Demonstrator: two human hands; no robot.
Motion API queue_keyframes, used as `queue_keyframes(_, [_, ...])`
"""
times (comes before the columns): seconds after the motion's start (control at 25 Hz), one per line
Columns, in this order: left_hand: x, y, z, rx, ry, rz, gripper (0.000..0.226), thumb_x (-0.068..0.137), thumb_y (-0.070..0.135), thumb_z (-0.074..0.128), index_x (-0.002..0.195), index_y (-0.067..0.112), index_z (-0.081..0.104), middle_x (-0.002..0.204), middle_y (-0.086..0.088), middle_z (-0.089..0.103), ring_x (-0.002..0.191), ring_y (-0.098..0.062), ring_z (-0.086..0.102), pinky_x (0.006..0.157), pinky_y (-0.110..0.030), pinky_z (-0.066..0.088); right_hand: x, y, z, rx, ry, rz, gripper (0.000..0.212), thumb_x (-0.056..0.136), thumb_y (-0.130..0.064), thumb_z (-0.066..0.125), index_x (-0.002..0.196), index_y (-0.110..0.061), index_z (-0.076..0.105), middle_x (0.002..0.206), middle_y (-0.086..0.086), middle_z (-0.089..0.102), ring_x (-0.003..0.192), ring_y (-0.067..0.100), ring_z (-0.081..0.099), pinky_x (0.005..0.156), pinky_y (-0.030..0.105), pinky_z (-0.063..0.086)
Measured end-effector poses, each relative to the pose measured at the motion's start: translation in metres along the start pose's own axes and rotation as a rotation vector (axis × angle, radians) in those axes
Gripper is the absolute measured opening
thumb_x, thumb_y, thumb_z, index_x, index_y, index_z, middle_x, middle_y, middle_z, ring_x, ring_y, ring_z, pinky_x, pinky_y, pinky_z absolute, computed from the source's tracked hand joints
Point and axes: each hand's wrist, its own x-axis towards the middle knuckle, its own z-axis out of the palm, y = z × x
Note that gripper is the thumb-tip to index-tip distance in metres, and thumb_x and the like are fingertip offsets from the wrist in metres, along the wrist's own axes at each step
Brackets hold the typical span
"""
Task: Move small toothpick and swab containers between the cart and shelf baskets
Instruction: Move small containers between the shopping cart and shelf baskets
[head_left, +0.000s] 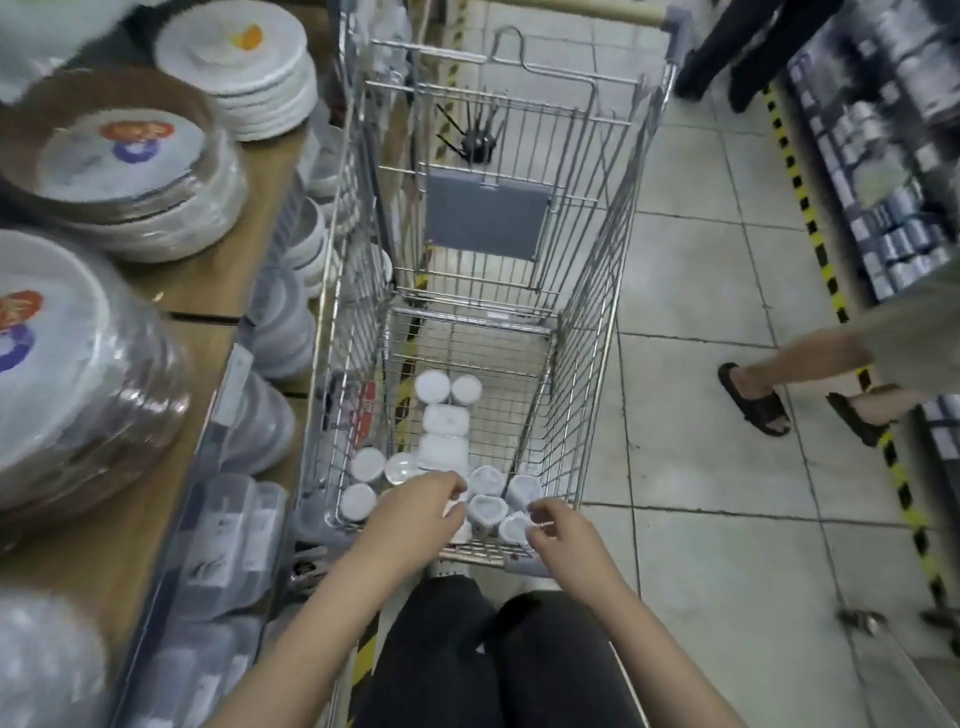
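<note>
Your left hand (415, 512) reaches into the silver wire shopping cart (587, 332) with fingers curled; whether it grips anything, I cannot tell. Your right hand (558, 532) pinches a small white-lidded container (514, 527) among the other white-lidded containers (441, 410) on the cart floor.
</note>
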Motion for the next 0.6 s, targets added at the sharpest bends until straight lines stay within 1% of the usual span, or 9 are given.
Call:
queue_keyframes(0.04, [0.02, 0.001, 0.005, 0.044, -0.045, 0.029, 0.033, 0.095, 0.028, 0.048, 0.125, 0.018, 0.055, 0.123, 0.002, 0.06, 0.111, -0.017, 0.056, 0.088, -0.031, 0.046, 0.016, 0.002, 0.006, -0.024, -0.011, 0.033, 0.03, 0.09, -0.013, 0.054, 0.119, -0.013, 0.056, 0.116, 0.004, 0.061, 0.107, 0.02, 0.058, 0.083, 0.023, 0.043])
queue_keyframes(0.12, [0.059, -0.001, 0.019, 0.116, -0.122, 0.071, 0.029, 0.094, 0.025, 0.047, 0.119, 0.015, 0.057, 0.118, -0.002, 0.061, 0.106, -0.02, 0.057, 0.084, -0.034, 0.048, 0.05, 0.006, 0.016, -0.12, -0.053, 0.087, 0.04, 0.09, -0.014, 0.052, 0.13, -0.009, 0.049, 0.13, 0.009, 0.055, 0.117, 0.024, 0.053, 0.089, 0.026, 0.04])
queue_keyframes(0.2, [0.097, -0.007, 0.035, 0.193, -0.192, 0.107, 0.026, 0.093, 0.021, 0.047, 0.115, 0.011, 0.057, 0.115, -0.005, 0.06, 0.106, -0.024, 0.057, 0.082, -0.035, 0.048, 0.084, 0.012, 0.026, -0.199, -0.095, 0.137, 0.044, 0.093, -0.016, 0.048, 0.135, -0.007, 0.042, 0.136, 0.013, 0.048, 0.123, 0.028, 0.048, 0.093, 0.029, 0.039])
queue_keyframes(0.28, [0.131, -0.017, 0.052, 0.26, -0.248, 0.13, 0.026, 0.091, 0.018, 0.049, 0.115, 0.01, 0.057, 0.118, -0.006, 0.059, 0.108, -0.025, 0.055, 0.082, -0.034, 0.047, 0.114, 0.018, 0.037, -0.262, -0.106, 0.176, 0.045, 0.095, -0.019, 0.045, 0.138, -0.008, 0.037, 0.138, 0.015, 0.042, 0.124, 0.031, 0.045, 0.098, 0.034, 0.04])
queue_keyframes(0.36, [0.163, -0.028, 0.071, 0.305, -0.298, 0.135, 0.027, 0.09, 0.016, 0.051, 0.116, 0.01, 0.056, 0.118, -0.008, 0.059, 0.109, -0.026, 0.055, 0.081, -0.034, 0.045, 0.144, 0.029, 0.047, -0.328, -0.09, 0.204, 0.048, 0.096, -0.018, 0.044, 0.141, -0.009, 0.032, 0.14, 0.015, 0.039, 0.126, 0.031, 0.042, 0.101, 0.037, 0.039])
queue_keyframes(0.52, [0.203, -0.039, 0.103, 0.407, -0.419, 0.133, 0.03, 0.09, 0.018, 0.057, 0.119, 0.01, 0.055, 0.121, -0.009, 0.057, 0.113, -0.026, 0.054, 0.085, -0.034, 0.046, 0.175, 0.049, 0.068, -0.464, -0.09, 0.25, 0.053, 0.095, -0.01, 0.043, 0.145, -0.011, 0.025, 0.139, 0.015, 0.038, 0.125, 0.031, 0.042, 0.099, 0.038, 0.04])
queue_keyframes(0.6, [0.215, -0.044, 0.118, 0.451, -0.475, 0.145, 0.035, 0.088, 0.018, 0.06, 0.122, 0.011, 0.054, 0.123, -0.008, 0.056, 0.116, -0.025, 0.053, 0.089, -0.036, 0.046, 0.185, 0.056, 0.077, -0.518, -0.095, 0.264, 0.053, 0.094, -0.006, 0.042, 0.144, -0.011, 0.025, 0.143, 0.015, 0.034, 0.129, 0.03, 0.037, 0.103, 0.036, 0.038])
